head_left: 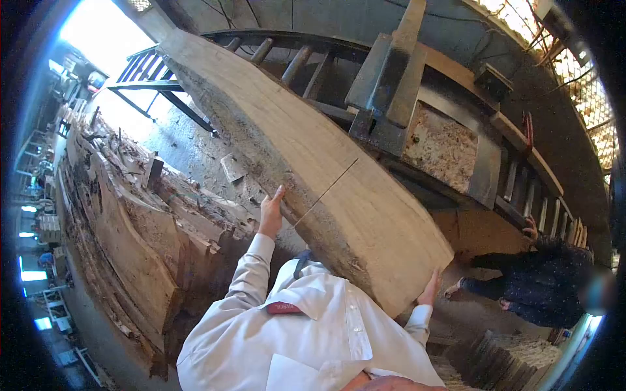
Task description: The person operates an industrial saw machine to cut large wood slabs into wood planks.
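Slabs (120,218) lie piled at left. The long plank (300,130), grasped by left hand (270,214) and right hand (428,290), partly hides the roller table (297,64); another person (544,283) is at right.

Stacked planks (120,234) lie left of the slab (313,159), rollers (297,64) beyond it

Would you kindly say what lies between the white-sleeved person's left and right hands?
The head view shows a long, pale wooden slab, bearing a thin dark line, between the left hand and right hand.
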Demonstrator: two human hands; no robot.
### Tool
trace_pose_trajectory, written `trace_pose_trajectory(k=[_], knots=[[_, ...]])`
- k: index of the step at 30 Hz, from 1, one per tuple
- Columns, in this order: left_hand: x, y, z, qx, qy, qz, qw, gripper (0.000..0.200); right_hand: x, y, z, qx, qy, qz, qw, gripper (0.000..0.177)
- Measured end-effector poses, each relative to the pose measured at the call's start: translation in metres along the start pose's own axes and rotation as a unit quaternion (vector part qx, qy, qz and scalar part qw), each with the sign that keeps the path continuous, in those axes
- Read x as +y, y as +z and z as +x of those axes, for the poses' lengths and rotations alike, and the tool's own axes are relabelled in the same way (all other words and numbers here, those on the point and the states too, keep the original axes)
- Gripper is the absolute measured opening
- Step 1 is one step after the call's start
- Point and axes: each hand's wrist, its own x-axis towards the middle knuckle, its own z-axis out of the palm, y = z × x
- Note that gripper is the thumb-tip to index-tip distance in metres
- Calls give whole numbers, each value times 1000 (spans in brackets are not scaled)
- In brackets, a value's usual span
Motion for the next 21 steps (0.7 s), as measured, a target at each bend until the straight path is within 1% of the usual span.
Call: trace_pose_trajectory(k=[1, 2, 3, 5, 7, 8, 9, 10, 12, 14, 16, 17, 19, 20, 21], knots=[[5, 12, -13, -8, 16, -13, 1000, 45, 23, -25, 13, -39, 3, 19, 999, 76], [14, 20, -27, 30, 32, 43, 998, 46, 12, -25, -9, -45, 61, 17, 997, 72], [11, 25, -31, 32, 17, 51, 998, 46, -11, -15, -40, -50, 119, 15, 992, 69], [6, 28, -41, 36, -14, 79, 996, 47, 84, -96, 2, -136, 63, -10, 989, 64], [-17, 24, -44, 10, 79, 221, 972, 46, 77, -98, 3, -112, 34, -33, 993, 60], [-18, 36, -46, 17, 18, 71, 997, 46, 70, -92, -5, -95, 21, -40, 995, 57], [-21, 47, -50, 25, -48, -79, 995, 45, 50, -82, -18, -76, 9, -48, 996, 55], [-24, 43, -47, 26, -80, -56, 995, 42, 26, -73, -28, -58, -2, -57, 997, 53], [-4, 66, -61, 51, -106, 57, 991, 42, -20, -68, -34, -41, -11, -57, 997, 50], [8, 94, -70, 54, -97, 54, 992, 41, -62, -62, -24, -50, -9, -35, 998, 48], [9, 123, -76, 25, -72, -55, 996, 40, -85, -60, -7, -22, -29, -37, 999, 48], [6, 130, -70, 15, -67, -48, 996, 39, -96, -63, 5, -6, -39, -43, 998, 47], [-13, 139, -49, 2, -62, -44, 997, 36, -110, -73, 42, 14, -64, -63, 996, 47], [-24, 145, -40, -20, -62, -67, 996, 35, -118, -77, 62, 23, -76, -74, 994, 47], [-31, 151, -30, -42, -63, -88, 993, 34, -128, -79, 80, 2, -88, -69, 994, 47]])
